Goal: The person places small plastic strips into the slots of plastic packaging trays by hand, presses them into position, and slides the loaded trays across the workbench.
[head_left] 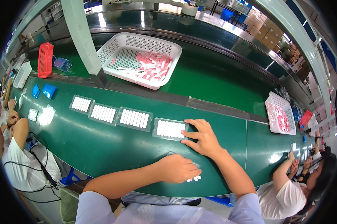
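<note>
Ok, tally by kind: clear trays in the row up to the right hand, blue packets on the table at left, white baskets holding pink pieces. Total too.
Clear trays: 4
Blue packets: 2
White baskets: 2
Total: 8

A long green counter (108, 153) is stretching across the room, bending toward both sides in the fisheye view. Beyond it, a flat green surface (202, 82) is running alongside, and a shiny metal ledge (220, 25) is gleaming farther back. A pale post (77, 37) is standing toward the left, while a pale beam (293, 28) is arching down the right side. Cardboard boxes (263, 28) are piling up in the background near a blue bin (226, 15). Below, grey floor (52, 211) is showing, and white light is glinting off the counter in patches.
</note>
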`<state>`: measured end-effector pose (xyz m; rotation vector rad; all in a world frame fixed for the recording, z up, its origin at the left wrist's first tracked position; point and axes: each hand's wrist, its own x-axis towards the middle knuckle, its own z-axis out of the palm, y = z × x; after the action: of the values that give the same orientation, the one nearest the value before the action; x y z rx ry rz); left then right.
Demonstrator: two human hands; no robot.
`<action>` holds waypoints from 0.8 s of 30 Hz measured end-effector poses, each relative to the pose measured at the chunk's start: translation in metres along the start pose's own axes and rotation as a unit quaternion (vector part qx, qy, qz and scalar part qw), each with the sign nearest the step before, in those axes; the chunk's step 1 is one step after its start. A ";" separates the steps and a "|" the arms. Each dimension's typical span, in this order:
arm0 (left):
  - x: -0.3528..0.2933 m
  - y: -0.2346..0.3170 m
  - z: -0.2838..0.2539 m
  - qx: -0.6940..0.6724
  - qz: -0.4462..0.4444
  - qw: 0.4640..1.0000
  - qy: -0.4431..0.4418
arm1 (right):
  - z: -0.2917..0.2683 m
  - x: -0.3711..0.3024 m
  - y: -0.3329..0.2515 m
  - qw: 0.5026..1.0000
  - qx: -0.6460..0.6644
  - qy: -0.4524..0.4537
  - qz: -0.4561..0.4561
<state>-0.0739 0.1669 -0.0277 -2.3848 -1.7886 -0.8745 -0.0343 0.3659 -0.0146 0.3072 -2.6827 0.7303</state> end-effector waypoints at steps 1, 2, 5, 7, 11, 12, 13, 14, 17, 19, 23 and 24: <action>-0.002 -0.001 0.000 0.012 0.007 1.000 0.014 | 0.007 0.009 -0.005 1.000 0.005 -0.005 -0.007; -0.002 0.000 0.001 0.015 0.005 1.000 0.014 | 0.013 0.017 -0.008 1.000 0.004 -0.004 0.001; 0.001 -0.002 0.004 0.005 0.022 0.998 0.053 | 0.029 0.040 -0.012 1.000 0.010 -0.001 -0.011; 0.001 -0.002 0.004 0.003 0.038 0.997 0.059 | 0.040 0.054 -0.015 1.000 0.014 0.001 -0.017; -0.007 -0.007 0.001 -0.009 -0.001 1.000 0.030 | 0.060 0.070 -0.021 0.999 0.019 0.023 -0.025; -0.009 -0.010 0.001 -0.016 0.000 0.998 0.057 | 0.062 0.071 -0.021 0.999 0.025 0.024 -0.030; -0.012 -0.012 -0.002 -0.019 -0.004 0.996 0.083 | 0.064 0.071 -0.019 0.999 0.022 0.022 -0.029; -0.011 -0.014 -0.005 -0.016 -0.005 0.996 0.087 | 0.064 0.071 -0.015 0.999 0.020 0.021 -0.030; -0.005 -0.017 -0.006 -0.024 -0.009 0.997 0.068 | 0.055 0.070 -0.014 0.999 0.026 0.032 -0.020; -0.007 -0.016 -0.009 -0.032 -0.053 0.998 -0.009 | 0.055 0.072 -0.021 0.997 0.068 0.037 -0.004; -0.014 -0.021 -0.005 0.004 -0.108 0.993 -0.051 | 0.061 0.068 -0.006 0.987 0.143 0.071 0.021; -0.012 -0.022 -0.007 0.001 -0.117 0.992 -0.045 | 0.056 0.065 -0.006 0.977 0.186 0.067 0.080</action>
<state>-0.0990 0.1613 -0.0343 -2.2788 -2.1359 -0.7951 -0.1075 0.3236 -0.0323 0.1272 -2.4532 1.2581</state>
